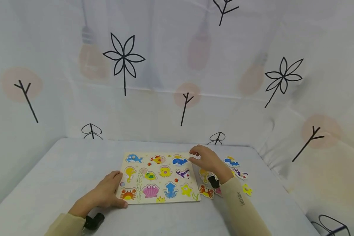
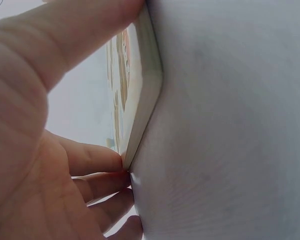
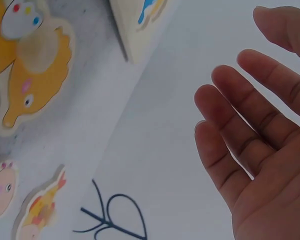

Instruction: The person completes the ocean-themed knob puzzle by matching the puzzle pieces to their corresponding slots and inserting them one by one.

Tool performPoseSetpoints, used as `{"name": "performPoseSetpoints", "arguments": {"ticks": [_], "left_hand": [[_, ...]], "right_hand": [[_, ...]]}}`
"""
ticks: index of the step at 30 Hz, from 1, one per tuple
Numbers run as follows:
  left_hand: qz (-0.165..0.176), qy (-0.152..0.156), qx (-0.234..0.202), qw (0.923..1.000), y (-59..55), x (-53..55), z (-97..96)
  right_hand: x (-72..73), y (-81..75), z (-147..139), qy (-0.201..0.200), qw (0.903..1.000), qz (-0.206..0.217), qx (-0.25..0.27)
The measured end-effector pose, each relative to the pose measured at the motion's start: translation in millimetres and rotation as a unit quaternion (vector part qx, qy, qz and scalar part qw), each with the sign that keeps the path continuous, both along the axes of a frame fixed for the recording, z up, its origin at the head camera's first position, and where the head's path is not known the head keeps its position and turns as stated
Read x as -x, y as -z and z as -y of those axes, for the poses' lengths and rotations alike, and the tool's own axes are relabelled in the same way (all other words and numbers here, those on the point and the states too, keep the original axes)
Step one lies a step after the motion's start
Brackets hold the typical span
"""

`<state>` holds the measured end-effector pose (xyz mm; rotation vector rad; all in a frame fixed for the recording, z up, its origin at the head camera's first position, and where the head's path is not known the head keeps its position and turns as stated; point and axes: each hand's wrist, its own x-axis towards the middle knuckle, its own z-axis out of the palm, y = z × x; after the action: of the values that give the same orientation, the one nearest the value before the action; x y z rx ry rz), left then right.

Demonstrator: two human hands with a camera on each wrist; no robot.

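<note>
A pale wooden puzzle board (image 1: 174,178) with printed sea animals lies flat on the table. My left hand (image 1: 106,191) rests at its near left corner, the thumb along the front edge and the fingertips touching the left edge. In the left wrist view the fingers (image 2: 97,159) look nearly straight. My right hand (image 1: 207,160) is raised near the board's far right corner, with nothing held; in the right wrist view its fingers (image 3: 235,117) are spread and relaxed. Loose pieces lie beneath and beyond it, among them an orange seahorse piece (image 3: 42,75) and a crab piece (image 1: 206,191).
Right of the board lie a blue whale piece (image 1: 231,161), a purple shark-like piece (image 1: 241,174) and a yellow star piece (image 1: 247,189). My right forearm partly covers other pieces. A patterned white cloth (image 1: 153,111) hangs behind the white table (image 1: 85,160).
</note>
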<state>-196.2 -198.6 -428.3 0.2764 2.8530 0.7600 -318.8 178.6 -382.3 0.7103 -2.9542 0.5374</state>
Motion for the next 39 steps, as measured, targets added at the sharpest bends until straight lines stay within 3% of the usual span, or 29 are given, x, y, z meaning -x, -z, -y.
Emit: {"name": "performPoseSetpoints", "arguments": {"ticks": [19, 32, 39], "left_hand": [[-0.010, 0.010, 0.006, 0.9999, -2.8, 0.1, 0.1], [-0.019, 0.014, 0.002, 0.9997, -3.0, -1.0, 0.9], [-0.013, 0.012, 0.003, 0.9998, -4.2, -1.2, 0.5]], "right_hand": [[17.3, 8.2, -41, 0.040, 0.9992, -0.001, 0.005], [25.7, 11.9, -73, 0.112, 0.9921, 0.055, -0.013], [26.7, 18.5, -82, 0.124, 0.9883, 0.089, -0.001]]}}
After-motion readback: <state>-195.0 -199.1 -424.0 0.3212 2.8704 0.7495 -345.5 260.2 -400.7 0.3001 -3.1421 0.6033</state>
